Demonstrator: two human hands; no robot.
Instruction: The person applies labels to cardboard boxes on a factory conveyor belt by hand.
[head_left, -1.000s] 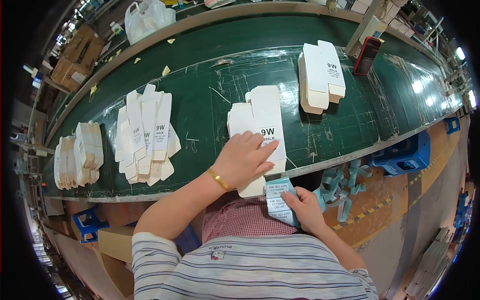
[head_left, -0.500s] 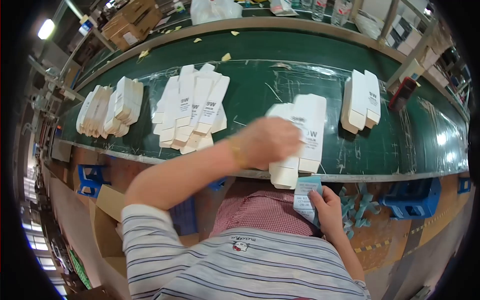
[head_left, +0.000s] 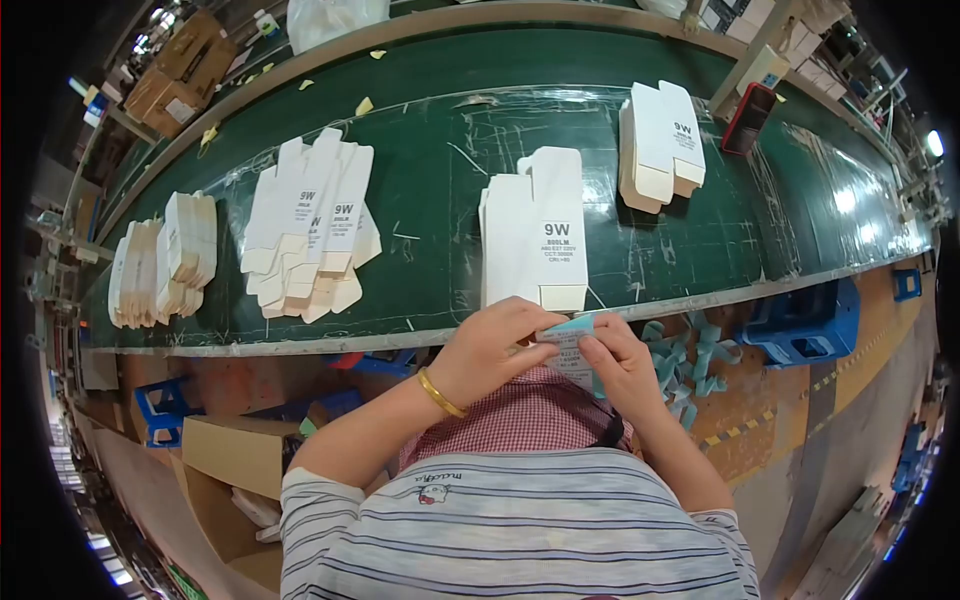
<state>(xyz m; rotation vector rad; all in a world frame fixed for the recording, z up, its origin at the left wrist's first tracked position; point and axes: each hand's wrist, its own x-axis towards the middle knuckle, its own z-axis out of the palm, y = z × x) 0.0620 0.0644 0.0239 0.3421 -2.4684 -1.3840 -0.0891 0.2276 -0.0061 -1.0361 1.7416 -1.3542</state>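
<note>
My left hand (head_left: pixel 495 350), with a gold bracelet at the wrist, pinches the upper end of a light-blue strip of printed labels (head_left: pixel 571 366). The thumb and fingers of my right hand (head_left: pixel 624 368) close on the same strip from the other side. Both hands meet at the table's front edge, just below a stack of flat white cartons (head_left: pixel 535 220). The top carton is printed "9W" and lies face up. Whether a label has come loose in my left fingers is hidden.
More flat cartons lie fanned out (head_left: pixel 308 225) to the left, with a bundle (head_left: pixel 165 258) further left and a small stack (head_left: pixel 660 145) at right. A red-edged phone (head_left: pixel 748 118) leans by the post. Blue-green backing strips (head_left: pixel 690 360) hang near a blue stool (head_left: pixel 803 323). An opened cardboard box (head_left: pixel 235 470) stands below.
My left hand has come down from the middle carton stack to the label strip. My right hand has moved up slightly with the strip. The view has turned, shifting the table leftward.
</note>
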